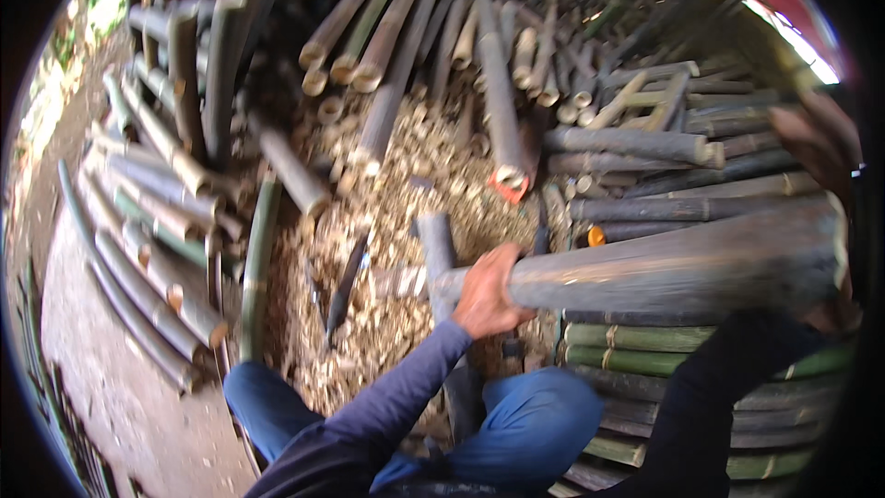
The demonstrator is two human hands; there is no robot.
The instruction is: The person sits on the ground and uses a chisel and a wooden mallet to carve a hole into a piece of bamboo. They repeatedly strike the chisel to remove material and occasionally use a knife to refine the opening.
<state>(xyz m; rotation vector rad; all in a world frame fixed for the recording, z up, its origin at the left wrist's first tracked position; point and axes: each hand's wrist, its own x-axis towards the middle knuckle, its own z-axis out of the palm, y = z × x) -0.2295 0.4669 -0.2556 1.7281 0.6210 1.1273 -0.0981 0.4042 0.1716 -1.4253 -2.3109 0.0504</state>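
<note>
A thick grey-brown bamboo pole [664, 263] lies across in front of me, its wide end close by at the right. My left hand [495, 295] is closed round its narrower end, fingers over the top. At the wide end, my right hand [834, 310] grips the pole from below; the dark rim of the view cuts it off and its fingers are mostly hidden. Under the left hand, a shorter grey bamboo length [437, 244] crosses beneath the pole and runs back between my knees. A dark long-bladed tool [347, 286] lies on the chips left of it.
Pale wood chips [396, 212] cover the ground. Cut bamboo poles [392, 97] lie beyond, with more at the left [152, 290]. Green and dark poles [636, 338] are stacked at the right. An orange round object [596, 236] sits behind the held pole. A blurred brown shape [816, 138] shows far right.
</note>
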